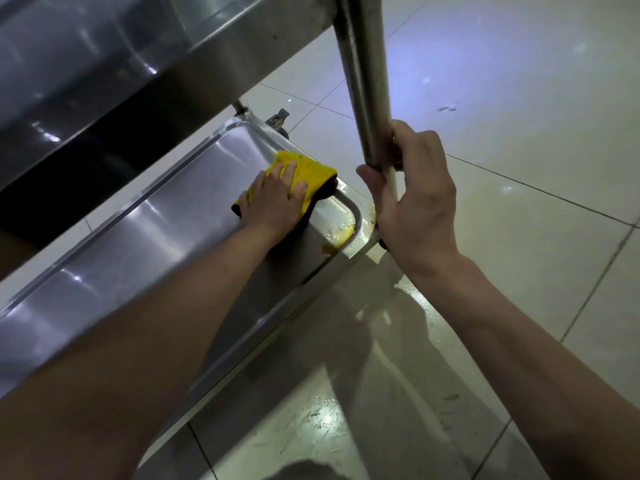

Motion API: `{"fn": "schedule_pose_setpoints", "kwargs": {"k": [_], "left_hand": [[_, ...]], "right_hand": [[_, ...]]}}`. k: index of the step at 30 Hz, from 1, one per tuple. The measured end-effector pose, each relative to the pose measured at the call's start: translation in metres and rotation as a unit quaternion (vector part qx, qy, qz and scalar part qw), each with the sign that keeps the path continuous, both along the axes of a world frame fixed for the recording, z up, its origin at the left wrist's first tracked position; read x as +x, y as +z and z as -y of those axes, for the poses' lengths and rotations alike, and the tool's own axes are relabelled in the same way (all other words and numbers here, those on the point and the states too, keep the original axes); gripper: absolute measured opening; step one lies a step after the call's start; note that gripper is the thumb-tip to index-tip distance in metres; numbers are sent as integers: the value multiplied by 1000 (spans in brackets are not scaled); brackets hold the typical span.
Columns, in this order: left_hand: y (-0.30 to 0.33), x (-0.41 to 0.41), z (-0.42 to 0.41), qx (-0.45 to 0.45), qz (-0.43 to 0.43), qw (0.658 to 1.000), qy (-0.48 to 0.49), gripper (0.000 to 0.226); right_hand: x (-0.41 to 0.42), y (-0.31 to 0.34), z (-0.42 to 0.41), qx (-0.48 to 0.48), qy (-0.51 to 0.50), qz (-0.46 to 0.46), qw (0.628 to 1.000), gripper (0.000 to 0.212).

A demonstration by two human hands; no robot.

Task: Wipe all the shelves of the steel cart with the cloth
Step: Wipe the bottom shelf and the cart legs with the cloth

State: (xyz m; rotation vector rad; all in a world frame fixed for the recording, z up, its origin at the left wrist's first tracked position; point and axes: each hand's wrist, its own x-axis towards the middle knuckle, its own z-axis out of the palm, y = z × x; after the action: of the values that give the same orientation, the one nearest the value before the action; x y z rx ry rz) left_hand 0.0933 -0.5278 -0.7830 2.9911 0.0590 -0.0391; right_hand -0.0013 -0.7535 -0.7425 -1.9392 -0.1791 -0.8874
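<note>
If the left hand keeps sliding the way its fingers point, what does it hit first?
Probably the raised far rim of the bottom shelf; the left hand pushes the cloth ahead, so the cloth gets there first.

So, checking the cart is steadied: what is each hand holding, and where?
Right hand grips the cart post near its lower end; left hand presses the cloth flat.

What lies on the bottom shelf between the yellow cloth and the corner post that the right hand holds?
In the head view, a wet yellowish puddle lies on the bottom shelf between the yellow cloth and the corner post gripped by the right hand.
</note>
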Motion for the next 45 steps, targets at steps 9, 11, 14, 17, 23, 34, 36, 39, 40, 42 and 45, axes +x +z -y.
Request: {"fn": "schedule_pose_setpoints", "kwargs": {"k": [9,11,14,17,23,34,36,39,40,42,45], "left_hand": [[1,-53,29,15,-9,998,-59,56],[-1,-78,41,14,-20,996,-90,57],[-1,-106,52,8,-18,992,-128,62],[1,-122,44,9,-10,986,-166,56],[5,-134,30,-1,-21,978,-208,55],[8,-15,16,11,-12,998,-62,55],[11,11,1,-8,-25,1000,-15,55],[17,40,-16,-30,-50,997,42,57],[17,44,-17,-32,-48,997,46,57],[13,43,-15,-26,-33,998,41,56],[11,31,-10,-19,-17,999,36,54]], "right_hand": [[-1,2,1,-2,-9,-4,1000,41],[-1,2,0,-4,-14,2,1000,41],[-1,2,1,-12,-15,6,1000,41],[-2,2,1,-17,-11,4,1000,42],[-1,2,3,-19,-5,5,1000,42],[3,-1,4,-24,6,9,1000,40],[3,-2,4,-24,6,10,1000,40],[3,-2,4,-26,5,14,1000,39],[3,-1,4,-27,6,13,1000,40],[3,0,4,-29,7,8,1000,41],[0,1,3,-30,4,4,1000,41]]}}
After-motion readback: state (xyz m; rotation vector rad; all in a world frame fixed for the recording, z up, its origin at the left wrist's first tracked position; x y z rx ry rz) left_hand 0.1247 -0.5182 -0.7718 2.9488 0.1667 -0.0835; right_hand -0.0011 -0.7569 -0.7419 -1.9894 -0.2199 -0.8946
